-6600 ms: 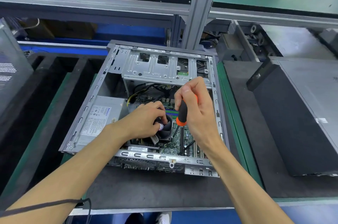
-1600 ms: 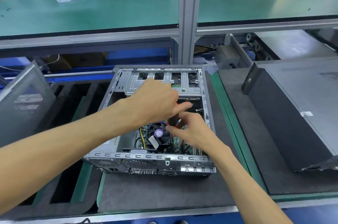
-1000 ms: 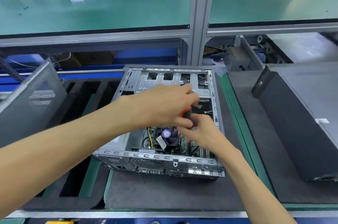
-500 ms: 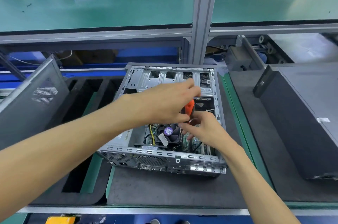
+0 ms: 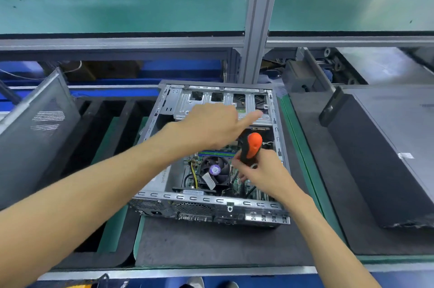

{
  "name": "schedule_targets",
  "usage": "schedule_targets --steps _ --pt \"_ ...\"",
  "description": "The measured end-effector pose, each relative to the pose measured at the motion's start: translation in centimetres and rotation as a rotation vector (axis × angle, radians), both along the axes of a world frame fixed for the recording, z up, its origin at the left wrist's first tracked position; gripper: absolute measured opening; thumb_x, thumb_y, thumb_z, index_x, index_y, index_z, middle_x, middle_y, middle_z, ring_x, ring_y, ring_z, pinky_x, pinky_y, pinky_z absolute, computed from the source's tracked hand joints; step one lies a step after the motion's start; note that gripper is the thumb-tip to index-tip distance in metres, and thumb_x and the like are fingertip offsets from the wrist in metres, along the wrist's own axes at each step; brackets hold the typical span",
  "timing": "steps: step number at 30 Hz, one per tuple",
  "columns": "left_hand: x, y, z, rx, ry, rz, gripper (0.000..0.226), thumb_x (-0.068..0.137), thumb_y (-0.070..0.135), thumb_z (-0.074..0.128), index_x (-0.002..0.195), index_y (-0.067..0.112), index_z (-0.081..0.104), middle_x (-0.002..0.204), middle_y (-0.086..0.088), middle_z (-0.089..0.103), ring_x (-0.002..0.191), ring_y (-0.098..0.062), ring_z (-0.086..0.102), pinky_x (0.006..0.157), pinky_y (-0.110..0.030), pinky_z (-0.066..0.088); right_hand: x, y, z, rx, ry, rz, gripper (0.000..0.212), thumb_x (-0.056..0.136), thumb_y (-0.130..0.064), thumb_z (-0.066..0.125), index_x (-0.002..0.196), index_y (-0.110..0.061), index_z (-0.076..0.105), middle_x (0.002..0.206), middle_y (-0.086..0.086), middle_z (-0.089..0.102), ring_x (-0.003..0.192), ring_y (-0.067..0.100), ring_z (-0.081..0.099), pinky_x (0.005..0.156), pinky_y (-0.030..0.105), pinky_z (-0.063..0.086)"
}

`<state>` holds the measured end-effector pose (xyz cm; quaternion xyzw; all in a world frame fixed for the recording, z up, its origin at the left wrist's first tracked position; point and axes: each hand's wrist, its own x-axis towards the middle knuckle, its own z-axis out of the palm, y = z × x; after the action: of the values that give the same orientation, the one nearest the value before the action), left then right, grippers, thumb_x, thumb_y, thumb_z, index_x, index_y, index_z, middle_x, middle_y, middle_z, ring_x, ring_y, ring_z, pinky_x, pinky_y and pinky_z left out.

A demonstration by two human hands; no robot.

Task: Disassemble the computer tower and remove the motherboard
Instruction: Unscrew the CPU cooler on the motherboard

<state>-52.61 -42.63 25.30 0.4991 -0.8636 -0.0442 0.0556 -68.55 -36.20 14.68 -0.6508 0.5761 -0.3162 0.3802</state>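
Gripping a screwdriver (image 5: pixel 250 148) with an orange-and-black handle, the right hand (image 5: pixel 263 173) is curling its fingers round the lower part of the handle and pointing the shaft down into the case. The tip is hidden among the parts, so I cannot tell which screw it is on. The computer tower (image 5: pixel 211 200) is lying on its side on a dark mat (image 5: pixel 211 245), side panel off, rear ports facing the person. The motherboard (image 5: pixel 239 185) is sitting flat on the floor of the case, with the round fan (image 5: pixel 215 169) mounted on it and a yellow cable (image 5: pixel 193 173) running just beside the fan. The left hand (image 5: pixel 211 125) is reaching across above the board, holding nothing, forefinger stretched out toward the metal drive cage (image 5: pixel 220 102) at the far end. By the look of it, the step in hand is loosening the board's screws, with the board not yet free. The next move is probably calling for seating the tip square in a screw head and keeping the free hand clear of cables. Further off, another closed black case (image 5: pixel 380 158) is lying to the right, and a green shelf (image 5: pixel 122 8) is running across behind.
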Motion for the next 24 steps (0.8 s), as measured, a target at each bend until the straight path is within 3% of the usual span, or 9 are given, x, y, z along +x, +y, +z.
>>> schedule_targets --steps 1,3,5,7,11,16,18,21,24 --pt "1.6 -1.0 -0.5 0.104 0.014 0.032 0.066 0.098 0.061 0.019 0.065 0.017 0.055 0.065 -0.004 0.059 0.062 -0.023 0.055 0.065 -0.036 0.047 0.1 0.2 0.3 -0.037 -0.036 -0.044 0.022 0.094 -0.041 0.064 0.085 -0.021 0.066 0.071 0.008 0.070 0.066 0.026 0.069 0.070 0.050 0.059" --pt "4.8 -2.6 -2.9 0.213 -0.078 0.057 0.026 0.099 0.031 0.039 0.095 0.018 0.062 0.098 -0.006 0.069 0.084 -0.025 0.060 0.081 -0.042 0.052 0.7 0.1 1.4 -0.136 -0.275 -0.166 0.018 0.097 -0.032 0.062 0.085 -0.019 0.065 0.070 0.008 0.067 0.062 0.026 0.065 0.061 0.047 0.059" --pt "7.1 -3.3 -5.5 0.363 -0.221 0.000 0.033 0.094 0.014 0.047 0.126 0.020 0.055 0.126 -0.002 0.062 0.109 -0.024 0.059 0.091 -0.042 0.050 2.0 -1.1 2.8 -0.199 -0.552 -0.275 0.017 0.097 -0.023 0.060 0.084 -0.012 0.064 0.069 0.004 0.065 0.056 0.020 0.062 0.052 0.036 0.057" --pt "8.3 -4.0 -7.6 0.478 -0.258 -0.064 0.042 0.095 0.017 0.049 0.135 0.028 0.050 0.136 0.002 0.056 0.117 -0.022 0.056 0.093 -0.041 0.049 3.8 -2.7 3.5 -0.180 -0.708 -0.316 0.019 0.099 -0.018 0.058 0.082 -0.011 0.063 0.070 0.003 0.064 0.055 0.018 0.060 0.051 0.033 0.057" --pt "9.0 -6.5 -9.0 0.591 -0.289 -0.111 0.033 0.093 0.019 0.047 0.114 0.036 0.066 0.123 0.007 0.064 0.106 -0.018 0.060 0.090 -0.036 0.050 7.2 -4.9 1.8 -0.054 -0.641 -0.305 0.021 0.103 -0.009 0.054 0.084 -0.008 0.062 0.073 0.007 0.062 0.060 0.020 0.061 0.057 0.034 0.061" --pt "8.7 -8.7 -9.0 0.862 -0.167 -0.040 0.027 0.091 0.009 0.055 0.100 0.018 0.078 0.095 0.009 0.072 0.092 -0.009 0.065 0.091 -0.033 0.053 8.7 -5.8 -1.1 0.042 -0.286 -0.194 0.014 0.100 -0.019 0.061 0.093 -0.006 0.064 0.075 0.003 0.068 0.065 0.017 0.069 0.072 0.045 0.064" --pt "8.2 -9.2 -9.4 0.811 -0.207 -0.047 0.014 0.088 0.018 0.068 0.094 0.010 0.078 0.094 -0.001 0.074 0.090 -0.018 0.069 0.090 -0.036 0.055 8.9 -6.0 -1.2 0.059 -0.194 -0.158 0.014 0.098 -0.025 0.063 0.096 -0.010 0.065 0.076 0.001 0.072 0.067 0.018 0.073 0.073 0.043 0.064" --pt "7.4 -9.3 -9.9 0.667 -0.221 -0.008 0.010 0.086 0.014 0.066 0.084 0.006 0.071 0.087 -0.010 0.070 0.068 -0.024 0.061 0.070 -0.033 0.053 9.0 -5.9 -1.3 0.060 -0.170 -0.151 0.011 0.097 -0.027 0.063 0.095 -0.016 0.065 0.076 -0.002 0.073 0.069 0.018 0.074 0.073 0.043 0.064" --pt "7.3 -9.3 -10.2 0.608 -0.207 0.012 0.014 0.085 0.021 0.074 0.090 0.007 0.072 0.087 -0.007 0.074 0.073 -0.022 0.071 0.077 -0.037 0.061 8.9 -5.7 -1.4 0.026 -0.181 -0.171 0.020 0.091 -0.039 0.062 0.095 -0.020 0.065 0.075 -0.002 0.073 0.068 0.018 0.075 0.073 0.044 0.063"
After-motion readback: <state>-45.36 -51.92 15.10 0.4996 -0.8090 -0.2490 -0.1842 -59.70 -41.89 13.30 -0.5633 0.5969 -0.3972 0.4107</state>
